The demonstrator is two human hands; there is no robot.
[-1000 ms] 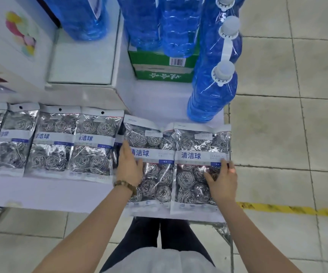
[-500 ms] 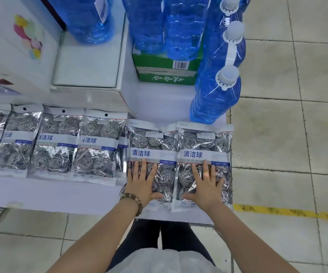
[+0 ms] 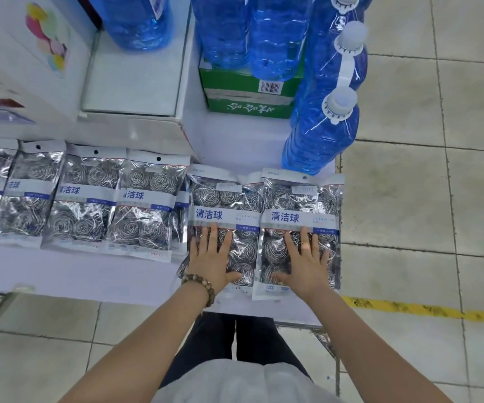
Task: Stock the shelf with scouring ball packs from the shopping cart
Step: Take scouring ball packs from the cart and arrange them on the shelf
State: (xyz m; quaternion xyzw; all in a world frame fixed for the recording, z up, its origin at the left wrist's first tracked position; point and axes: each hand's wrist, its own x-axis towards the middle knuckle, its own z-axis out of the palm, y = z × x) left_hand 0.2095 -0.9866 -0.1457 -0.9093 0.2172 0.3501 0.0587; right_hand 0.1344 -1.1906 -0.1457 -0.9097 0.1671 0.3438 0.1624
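Several clear packs of steel scouring balls lie in a row on the white shelf (image 3: 89, 274). My left hand (image 3: 210, 261) rests flat, fingers straight, on the lower half of one pack (image 3: 223, 199). My right hand (image 3: 304, 264) lies flat in the same way on the rightmost pack (image 3: 299, 199), which reaches the shelf's right end. Further packs (image 3: 145, 205) sit to the left, overlapping slightly. No shopping cart is in view.
Tall blue water bottles (image 3: 322, 132) stand just behind the right packs, beside a green carton (image 3: 246, 97) with more bottles on it. A white box (image 3: 133, 82) sits behind the left packs. Tiled floor with a yellow line (image 3: 427, 309) lies to the right.
Both hands slid from the packs' outer sides onto their fronts and now lie flat on them. The two right packs shifted slightly back on the shelf.
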